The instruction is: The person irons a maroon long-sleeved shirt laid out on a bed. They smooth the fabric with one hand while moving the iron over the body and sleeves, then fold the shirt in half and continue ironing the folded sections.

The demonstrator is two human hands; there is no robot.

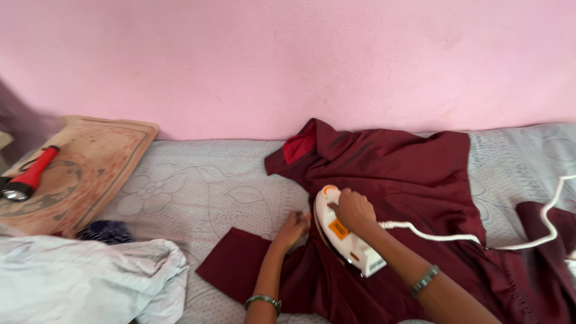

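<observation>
A white electric iron (346,231) with orange trim is pressed down on a maroon garment (408,180) spread over the quilted bed (198,186), and it is judged rigid and fairly heavy, best gripped by its top handle, while the cloth looks soft and limp. The handle is clasped from above by the right hand (354,210). The fabric just left of the iron is pinned flat by the left hand (294,227), its fingers curled on the cloth; a white cord (432,234) trails off rightward.

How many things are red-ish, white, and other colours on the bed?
Red or maroon: 2, maroon garment, red torch
White: 2, iron, white cloth
Other: 2, tan pillow, dark blue cloth
Total: 6
</observation>
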